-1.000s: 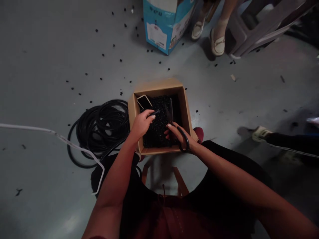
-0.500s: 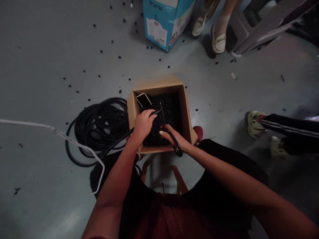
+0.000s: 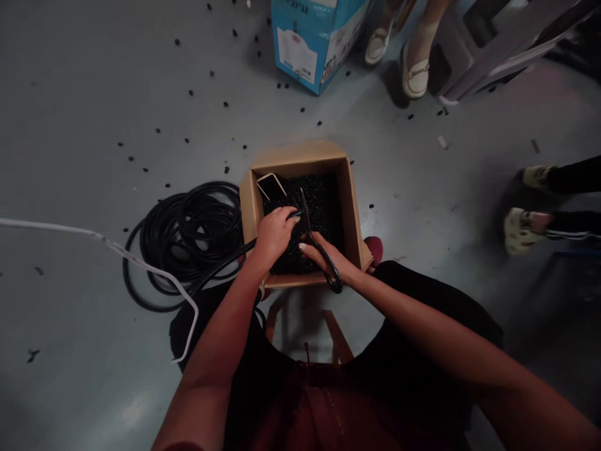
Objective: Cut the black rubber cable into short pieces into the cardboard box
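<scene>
Closest to you, your black trousers (image 3: 422,307) spread either side of a wooden stool leg (image 3: 337,335). Your right hand (image 3: 331,255) grips the scissors (image 3: 307,213), their handles angled back toward your wrist; whether the blades are parted, you cannot tell. Your left hand (image 3: 276,233) pinches a black ribbed tube (image 3: 225,262), its end reaching the blades and its length passing behind your wrist toward the coil (image 3: 188,232) on the floor (image 3: 84,188) at left. Both hands work over an open cardboard box (image 3: 251,210) holding small black pieces (image 3: 319,194) and, in its far left corner, a dark pale-rimmed rectangular object (image 3: 271,186). A white cable (image 3: 150,268) crosses in front of the coil. Farther off, more black bits dot the floor before a blue carton (image 3: 297,47), beside someone's cream loafers (image 3: 416,78); well to the right are another person's pale clogs (image 3: 519,230).
</scene>
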Motion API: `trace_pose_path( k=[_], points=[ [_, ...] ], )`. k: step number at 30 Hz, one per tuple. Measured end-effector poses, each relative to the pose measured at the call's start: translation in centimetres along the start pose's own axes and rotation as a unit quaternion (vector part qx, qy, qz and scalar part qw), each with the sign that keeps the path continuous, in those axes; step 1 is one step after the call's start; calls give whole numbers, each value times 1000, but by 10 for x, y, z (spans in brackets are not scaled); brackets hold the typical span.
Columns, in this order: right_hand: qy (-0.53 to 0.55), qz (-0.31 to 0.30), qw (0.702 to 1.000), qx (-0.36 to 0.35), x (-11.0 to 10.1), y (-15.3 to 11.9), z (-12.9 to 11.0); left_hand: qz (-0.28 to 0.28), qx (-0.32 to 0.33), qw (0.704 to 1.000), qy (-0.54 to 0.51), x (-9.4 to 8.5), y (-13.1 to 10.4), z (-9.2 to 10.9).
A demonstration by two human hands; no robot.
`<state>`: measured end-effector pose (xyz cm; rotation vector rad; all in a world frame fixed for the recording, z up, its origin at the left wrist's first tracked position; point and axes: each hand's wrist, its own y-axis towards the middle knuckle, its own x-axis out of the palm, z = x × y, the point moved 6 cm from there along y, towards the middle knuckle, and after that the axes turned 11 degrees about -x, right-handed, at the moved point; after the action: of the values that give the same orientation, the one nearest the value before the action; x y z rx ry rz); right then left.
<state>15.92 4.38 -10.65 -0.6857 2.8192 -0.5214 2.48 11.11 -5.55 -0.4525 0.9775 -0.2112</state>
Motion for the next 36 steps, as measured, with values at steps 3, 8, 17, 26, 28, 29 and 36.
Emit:
trace_pose_path(
  k=[3, 8, 17, 26, 28, 29, 36],
  points=[
    [-11, -1, 1000, -4, -1, 0, -3, -2, 4, 1000, 2, 2, -1, 0],
    [-12, 1, 1000, -3, -1, 1, -3, -10, 8, 1000, 24, 6, -3, 2],
    [-25, 9, 999, 26, -5, 1, 2, -41, 12, 995, 88, 4, -6, 2],
    [73, 51, 994, 57, -10, 2, 9, -94, 10, 974, 205, 5, -7, -10],
    [86, 46, 993, 67, -6, 0, 11, -104, 15, 970, 218, 7, -6, -12],
    [91, 42, 992, 76, -3, -1, 14, -109, 14, 968, 225, 7, -6, -13],
    [193, 33, 968, 156, 37, -17, 53, -202, -54, 933, 293, 16, -14, -19]
  ],
)
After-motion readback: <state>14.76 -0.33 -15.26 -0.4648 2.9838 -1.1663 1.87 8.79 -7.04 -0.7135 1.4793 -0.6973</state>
